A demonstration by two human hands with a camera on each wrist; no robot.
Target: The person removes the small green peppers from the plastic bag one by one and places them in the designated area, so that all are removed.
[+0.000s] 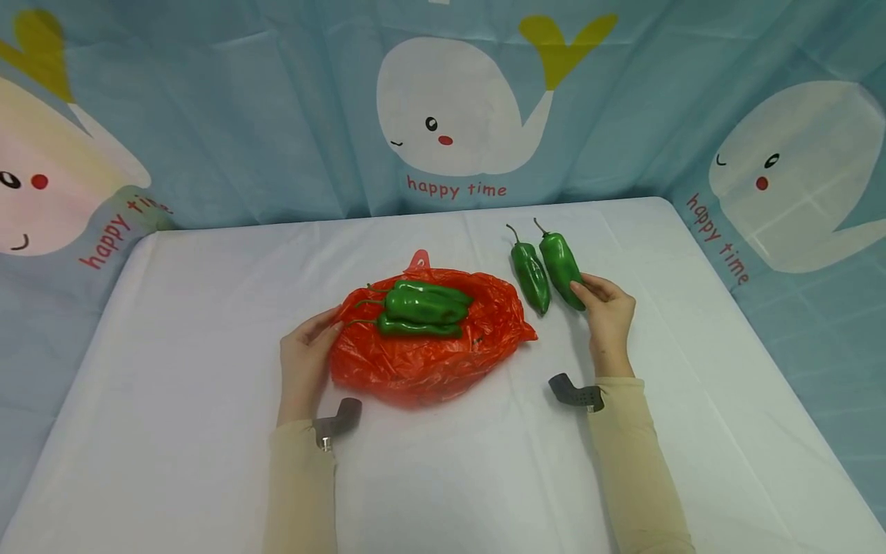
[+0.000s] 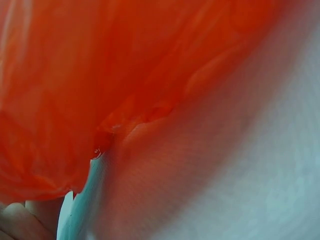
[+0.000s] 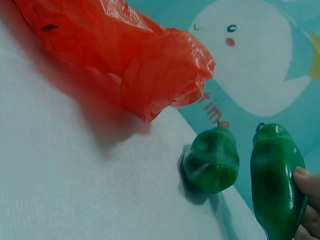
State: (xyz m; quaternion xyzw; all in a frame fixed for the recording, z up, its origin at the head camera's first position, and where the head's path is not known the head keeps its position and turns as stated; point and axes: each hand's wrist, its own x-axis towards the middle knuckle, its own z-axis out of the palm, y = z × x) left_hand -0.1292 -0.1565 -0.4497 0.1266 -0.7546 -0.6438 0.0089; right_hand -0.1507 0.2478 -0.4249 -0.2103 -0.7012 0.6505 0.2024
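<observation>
My left hand [image 1: 308, 354] pinches the left rim of a red plastic bag [image 1: 408, 369], which lies spread with its mouth facing up. Inside it, several green peppers [image 1: 424, 306] lie side by side, stems pointing left. With thumb and fingers my right hand [image 1: 611, 315] grips the lower end of another green pepper [image 1: 561, 258]. That held pepper also shows at the right of the right wrist view, beside a second loose pepper [image 3: 212, 160] resting on the table. In the left wrist view the red bag [image 2: 60, 100] fills the upper left, with a few fingers [image 2: 22, 220] below it.
A white cloth covers the table [image 1: 173, 385]. Behind it hangs a light blue curtain [image 1: 311, 115] printed with white whales. Dark wrist-worn pieces [image 1: 576, 391] jut inward from both sleeves. The bag's red handle loop [image 1: 419, 260] sticks up at its far side.
</observation>
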